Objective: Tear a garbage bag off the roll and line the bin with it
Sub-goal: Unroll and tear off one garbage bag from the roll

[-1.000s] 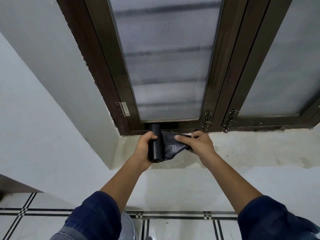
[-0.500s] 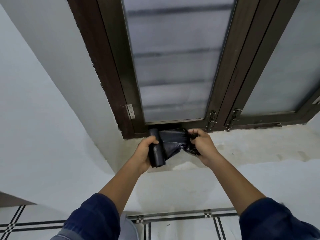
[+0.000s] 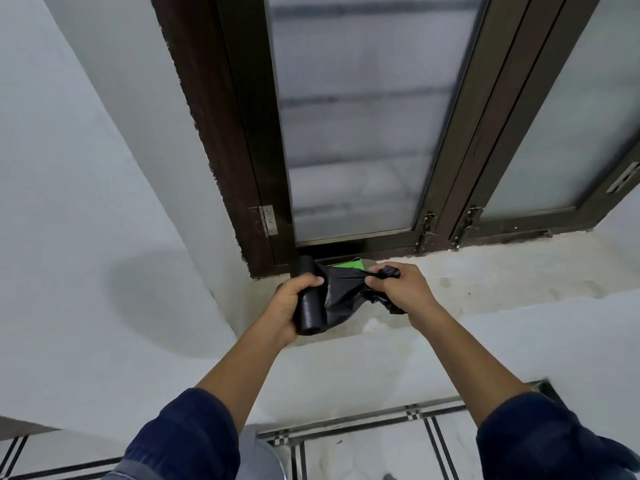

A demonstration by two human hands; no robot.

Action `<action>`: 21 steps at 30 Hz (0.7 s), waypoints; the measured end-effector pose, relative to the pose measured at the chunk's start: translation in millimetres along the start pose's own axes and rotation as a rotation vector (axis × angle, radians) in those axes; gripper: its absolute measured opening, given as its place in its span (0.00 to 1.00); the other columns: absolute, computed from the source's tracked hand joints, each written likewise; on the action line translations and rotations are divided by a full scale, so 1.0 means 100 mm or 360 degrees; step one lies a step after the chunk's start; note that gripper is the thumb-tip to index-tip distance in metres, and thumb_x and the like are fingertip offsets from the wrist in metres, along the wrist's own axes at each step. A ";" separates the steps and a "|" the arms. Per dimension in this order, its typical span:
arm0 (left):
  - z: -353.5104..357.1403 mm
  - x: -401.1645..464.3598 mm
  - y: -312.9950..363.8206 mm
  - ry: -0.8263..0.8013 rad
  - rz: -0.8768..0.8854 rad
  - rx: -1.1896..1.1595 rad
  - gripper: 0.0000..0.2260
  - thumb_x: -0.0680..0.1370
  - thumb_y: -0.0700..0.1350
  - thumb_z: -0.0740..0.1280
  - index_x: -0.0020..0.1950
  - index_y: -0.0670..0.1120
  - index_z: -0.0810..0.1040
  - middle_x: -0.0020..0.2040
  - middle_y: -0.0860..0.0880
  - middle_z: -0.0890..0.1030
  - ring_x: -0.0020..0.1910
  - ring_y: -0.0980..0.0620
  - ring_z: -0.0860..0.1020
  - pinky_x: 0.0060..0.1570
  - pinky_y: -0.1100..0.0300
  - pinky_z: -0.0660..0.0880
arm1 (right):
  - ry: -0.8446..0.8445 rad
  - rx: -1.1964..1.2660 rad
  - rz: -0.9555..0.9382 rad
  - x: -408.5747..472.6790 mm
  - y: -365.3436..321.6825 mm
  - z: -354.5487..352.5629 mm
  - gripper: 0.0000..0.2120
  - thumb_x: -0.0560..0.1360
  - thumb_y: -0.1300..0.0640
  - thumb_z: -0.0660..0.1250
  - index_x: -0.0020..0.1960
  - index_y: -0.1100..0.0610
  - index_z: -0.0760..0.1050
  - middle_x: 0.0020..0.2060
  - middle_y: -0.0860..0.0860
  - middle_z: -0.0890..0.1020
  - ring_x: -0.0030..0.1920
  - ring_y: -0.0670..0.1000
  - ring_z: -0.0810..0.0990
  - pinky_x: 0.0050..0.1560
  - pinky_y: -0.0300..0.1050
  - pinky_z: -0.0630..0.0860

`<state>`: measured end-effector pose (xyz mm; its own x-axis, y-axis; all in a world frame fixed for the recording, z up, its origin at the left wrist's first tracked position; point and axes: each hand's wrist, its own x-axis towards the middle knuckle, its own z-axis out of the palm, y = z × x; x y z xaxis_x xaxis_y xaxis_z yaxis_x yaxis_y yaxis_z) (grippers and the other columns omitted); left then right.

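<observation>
Left hand (image 3: 294, 304): it is clenched around the black garbage bag roll (image 3: 309, 299), thumb on top and the other fingers hidden behind. The roll stands almost upright in your fist.

Right hand (image 3: 401, 289): it is closed on the bunched end of the garbage bag (image 3: 341, 294), which is partly pulled off the roll. A small tail of film sticks out past your thumb and index finger.

Bag between the hands: the film is stretched in tight folds from the roll to your right fist. I cannot tell whether it is already torn; no perforation line is visible.

How it will handle: I judge the film very light, thin, soft and a little slippery. It will stretch before it breaks if you pull only on the bunched end. Better take hold close to the perforation, one hand on each side, and pull sharply apart.

Roll: it looks compact and stiff enough to hold firmly, but the outer layer can unwind, so keep your thumb pressed on it.

Window sill (image 3: 485, 282): both hands are over this pale ledge, below the dark window frame (image 3: 242, 168). Something green (image 3: 349, 264) lies just behind the bag.

Bin (image 3: 258, 455): only a grey rim shows at the bottom edge, between your sleeves; it is not lined yet.
</observation>
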<state>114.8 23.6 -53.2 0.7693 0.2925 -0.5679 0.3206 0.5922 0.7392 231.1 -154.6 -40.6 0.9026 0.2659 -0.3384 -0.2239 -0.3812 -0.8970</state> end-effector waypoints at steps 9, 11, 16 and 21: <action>0.01 -0.07 0.01 -0.0005 -0.0022 -0.0009 0.19 0.63 0.46 0.67 0.53 0.43 0.80 0.46 0.42 0.82 0.47 0.41 0.79 0.50 0.50 0.77 | 0.0125 0.0064 0.0103 -0.19 -0.03 0.09 0.17 0.72 0.67 0.57 0.46 0.52 0.82 0.41 0.58 0.81 0.33 0.56 0.76 0.31 0.44 0.74; 0.01 -0.07 0.02 -0.0014 -0.0045 -0.0010 0.17 0.65 0.46 0.66 0.52 0.43 0.80 0.44 0.42 0.83 0.46 0.41 0.79 0.48 0.51 0.77 | 0.0041 0.0003 0.0120 -0.23 -0.05 0.09 0.09 0.72 0.58 0.64 0.47 0.50 0.82 0.41 0.54 0.81 0.33 0.54 0.74 0.32 0.42 0.70; -0.01 -0.09 0.03 -0.0078 -0.0075 0.0062 0.14 0.71 0.45 0.69 0.54 0.41 0.83 0.50 0.39 0.86 0.50 0.38 0.82 0.56 0.46 0.79 | -0.0145 -0.0471 -0.0152 -0.30 -0.01 0.08 0.21 0.62 0.34 0.80 0.44 0.48 0.86 0.41 0.45 0.85 0.41 0.45 0.81 0.36 0.39 0.71; 0.01 -0.08 0.01 -0.0062 -0.0055 0.0148 0.29 0.63 0.41 0.77 0.64 0.39 0.80 0.56 0.37 0.85 0.52 0.37 0.83 0.46 0.46 0.82 | 0.0047 -0.0207 -0.0066 -0.22 0.02 0.06 0.11 0.66 0.53 0.79 0.33 0.54 0.79 0.30 0.50 0.80 0.34 0.52 0.77 0.33 0.41 0.70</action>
<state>109.5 21.3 -47.2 0.7774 0.2424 -0.5805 0.3960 0.5285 0.7509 208.6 -155.4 -36.8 0.9210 0.2586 -0.2914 -0.1383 -0.4822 -0.8651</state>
